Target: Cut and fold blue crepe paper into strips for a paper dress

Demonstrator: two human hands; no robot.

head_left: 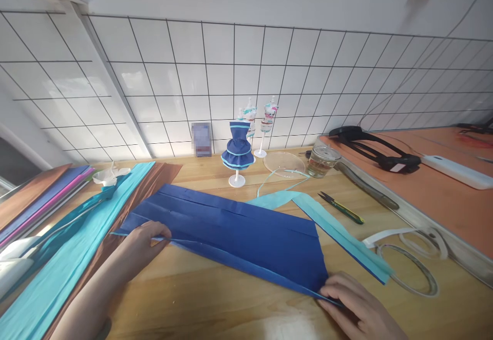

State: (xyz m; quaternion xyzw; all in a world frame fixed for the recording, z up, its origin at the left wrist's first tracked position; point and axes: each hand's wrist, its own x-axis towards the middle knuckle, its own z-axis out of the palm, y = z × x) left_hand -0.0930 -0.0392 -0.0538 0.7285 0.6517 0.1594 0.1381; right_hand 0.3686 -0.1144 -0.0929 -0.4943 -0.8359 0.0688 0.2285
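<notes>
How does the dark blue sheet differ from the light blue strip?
The dark blue sheet is wide and pleated; the light blue strip is narrow and plain. The left hand and right hand pinch the sheet's near edge, not the strip. Both lie flat on the table.

The dark blue sheet (239,232) is seen as matt and sharply creased; paper or cloth cannot be told. The tabletop (215,304) is made of smooth wood, the wall tiles (215,78) are glazed glossy, and the jar (322,161) is glass.

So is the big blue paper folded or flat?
Folded. The blue paper has long pleat creases across it, and the left hand and right hand pinch its near edge.
</notes>
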